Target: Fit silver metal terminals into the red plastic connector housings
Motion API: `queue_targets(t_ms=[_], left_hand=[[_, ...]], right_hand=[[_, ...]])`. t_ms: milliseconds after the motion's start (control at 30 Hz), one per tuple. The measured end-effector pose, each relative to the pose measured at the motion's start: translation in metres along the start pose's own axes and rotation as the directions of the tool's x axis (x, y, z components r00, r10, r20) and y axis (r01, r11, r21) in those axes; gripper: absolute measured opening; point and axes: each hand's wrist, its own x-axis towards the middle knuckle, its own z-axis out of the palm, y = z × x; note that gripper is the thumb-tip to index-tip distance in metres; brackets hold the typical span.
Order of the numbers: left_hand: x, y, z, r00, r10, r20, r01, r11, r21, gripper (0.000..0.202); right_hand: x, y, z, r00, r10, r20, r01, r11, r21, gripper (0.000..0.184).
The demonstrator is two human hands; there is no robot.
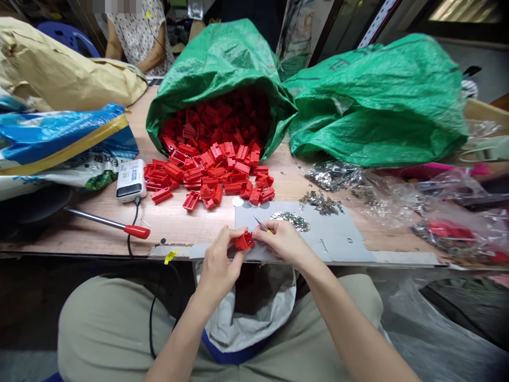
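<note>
My left hand [222, 257] pinches a small red plastic housing [244, 241] over the front edge of the table. Close on its right, my right hand [280, 239] grips a thin pointed tool with a yellow part [262, 225], perhaps tweezers, its metal tip aimed up and left. The fingers of both hands nearly meet at the housing; whether a small part is pinched there I cannot tell. Beneath the hands lies a grey mat [338, 239] bearing a pile of small shiny metal pieces [292, 220]. Behind, many like red housings [210, 170] spill out of a green sack [222, 58].
A second green sack [377, 106] and clear plastic bags [429, 201] stand at the right. On the left are a white power bank [131, 180] with a cable and a red-handled lever [137, 231]. An open white sack [246, 329] sits between my knees. Another person [139, 37] sits across the table.
</note>
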Motion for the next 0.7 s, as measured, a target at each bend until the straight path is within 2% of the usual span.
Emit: queue_targets(t_ms=[167, 333, 433, 533, 633, 700], left_hand=[[-0.001, -0.004, 0.000, 0.997, 0.071, -0.021, -0.070, 0.995, 0.071, 0.025], [-0.001, -0.005, -0.001, 0.991, 0.136, -0.017, -0.133, 0.983, 0.127, 0.030], [0.000, -0.005, -0.001, 0.992, 0.125, -0.006, -0.123, 0.986, 0.112, 0.030], [0.001, -0.003, -0.001, 0.998, 0.063, 0.007, -0.064, 0.996, 0.058, 0.025], [0.002, 0.000, -0.002, 0.999, 0.015, 0.037, -0.016, 0.999, 0.032, 0.029], [0.003, 0.002, -0.003, 0.997, -0.006, 0.070, 0.004, 0.999, 0.036, 0.031]], right_hand=[[0.001, -0.002, 0.004, 0.997, -0.006, -0.075, -0.012, 0.973, -0.230, 0.024], [0.003, -0.001, 0.007, 0.998, -0.021, -0.058, 0.002, 0.955, -0.295, 0.024], [0.001, -0.004, 0.002, 1.000, -0.019, 0.013, 0.022, 0.968, -0.249, 0.026], [-0.004, -0.006, -0.012, 0.992, -0.076, 0.099, 0.092, 0.980, -0.176, 0.041], [-0.011, -0.005, -0.029, 0.968, -0.156, 0.199, 0.194, 0.962, -0.193, 0.048], [-0.016, -0.003, -0.037, 0.948, -0.165, 0.271, 0.230, 0.946, -0.230, 0.046]])
